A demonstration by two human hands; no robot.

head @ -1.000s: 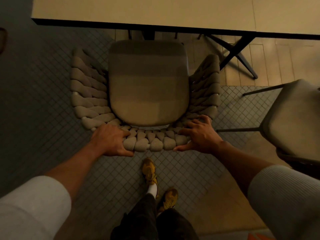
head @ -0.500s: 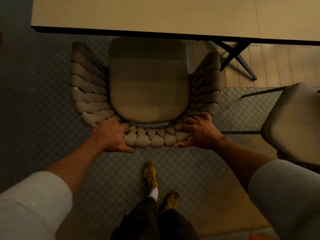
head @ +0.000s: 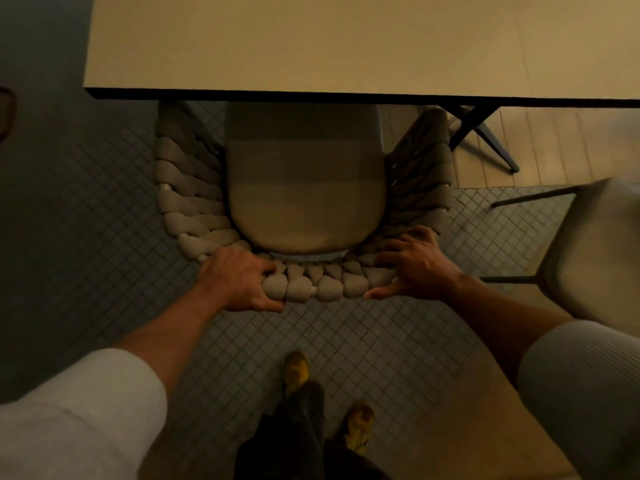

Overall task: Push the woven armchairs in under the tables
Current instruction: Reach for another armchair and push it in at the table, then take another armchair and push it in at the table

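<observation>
A woven armchair (head: 304, 188) with thick braided beige rope arms and a padded seat stands in front of me, its front slipped under the near edge of the pale table (head: 346, 43). My left hand (head: 239, 278) grips the left part of the rope backrest, thumb underneath. My right hand (head: 412, 265) holds the right part of the backrest, fingers spread over the rope and thumb along its outer side. The chair's front legs are hidden beneath the tabletop.
A second chair (head: 599, 244) with thin dark legs stands close at the right. The table's dark crossed leg (head: 485, 136) shows at the upper right over wood flooring. My feet in yellow shoes (head: 298, 372) stand on small grey tiles behind the chair.
The armchair has slid forward, so its front edge and arm tips now lie under the table. Both hands kept their grip on the backrest and I stepped forward.
</observation>
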